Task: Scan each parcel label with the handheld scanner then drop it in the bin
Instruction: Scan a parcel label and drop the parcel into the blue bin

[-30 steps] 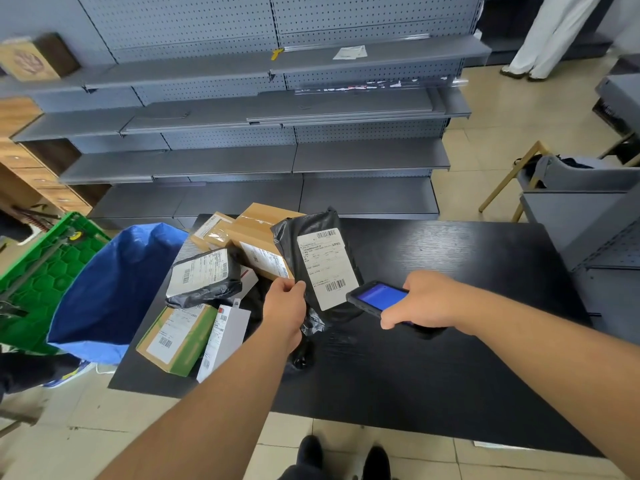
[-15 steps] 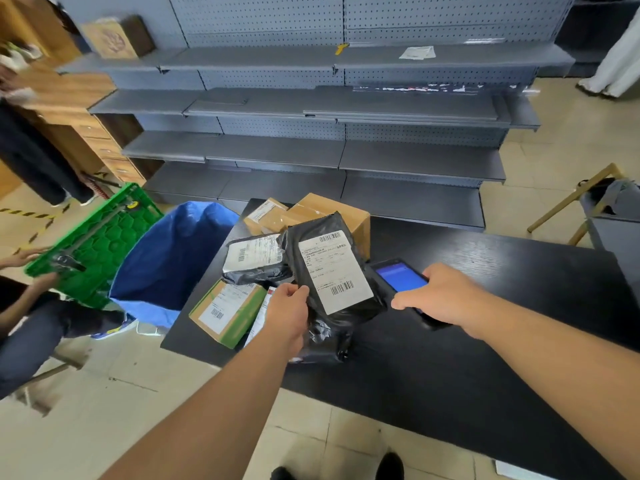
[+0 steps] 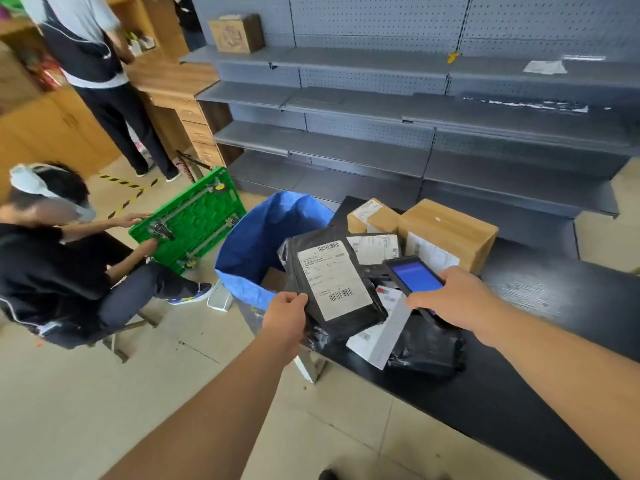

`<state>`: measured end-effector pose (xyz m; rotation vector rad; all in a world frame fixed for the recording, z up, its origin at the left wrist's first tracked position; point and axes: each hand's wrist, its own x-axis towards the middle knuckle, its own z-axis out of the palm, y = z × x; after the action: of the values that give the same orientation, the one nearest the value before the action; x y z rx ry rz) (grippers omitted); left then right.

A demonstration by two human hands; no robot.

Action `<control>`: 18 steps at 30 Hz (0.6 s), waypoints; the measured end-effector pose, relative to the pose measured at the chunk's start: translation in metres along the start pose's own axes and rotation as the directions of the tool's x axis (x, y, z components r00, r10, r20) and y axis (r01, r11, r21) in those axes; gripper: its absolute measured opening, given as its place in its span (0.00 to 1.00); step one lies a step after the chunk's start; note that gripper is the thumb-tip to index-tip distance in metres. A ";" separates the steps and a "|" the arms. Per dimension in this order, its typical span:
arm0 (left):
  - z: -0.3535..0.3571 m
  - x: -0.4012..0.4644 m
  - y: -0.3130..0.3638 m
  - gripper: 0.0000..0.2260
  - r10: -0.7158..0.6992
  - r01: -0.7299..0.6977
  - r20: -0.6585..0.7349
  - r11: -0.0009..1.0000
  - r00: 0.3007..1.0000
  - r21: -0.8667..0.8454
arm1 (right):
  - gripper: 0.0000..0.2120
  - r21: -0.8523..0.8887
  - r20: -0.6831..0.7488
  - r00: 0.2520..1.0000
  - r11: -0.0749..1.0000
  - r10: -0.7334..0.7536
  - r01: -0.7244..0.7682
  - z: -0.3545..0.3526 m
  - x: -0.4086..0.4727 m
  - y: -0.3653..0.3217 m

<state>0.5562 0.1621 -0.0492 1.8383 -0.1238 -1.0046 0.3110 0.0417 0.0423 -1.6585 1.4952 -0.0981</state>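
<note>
Fingers of the left hand are pinching the black parcel's lower-left edge; the right hand is gripping the handheld scanner just beside its label.

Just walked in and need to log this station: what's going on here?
A person is scanning parcels at a black table. The left hand holds a black poly-bag parcel, label up, near the blue bin. The right hand grips the handheld scanner, screen lit. More parcels wait on the table.
</note>
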 end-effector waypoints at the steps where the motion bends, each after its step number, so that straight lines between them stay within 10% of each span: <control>1: -0.015 0.005 0.000 0.06 -0.017 0.017 0.000 1.000 1.000 -0.026 | 0.21 -0.004 0.005 1.000 1.000 -0.012 0.012 0.010 0.000 -0.009; 18: -0.130 0.077 0.016 0.04 -0.139 0.097 -0.170 0.967 0.975 -0.237 | 0.31 -0.168 0.165 0.983 0.980 -0.080 0.108 0.113 0.084 -0.115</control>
<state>0.6999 0.2091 -0.0603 1.7327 0.2092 -0.8833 0.4882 0.0201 0.0060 -1.8341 1.3374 0.1154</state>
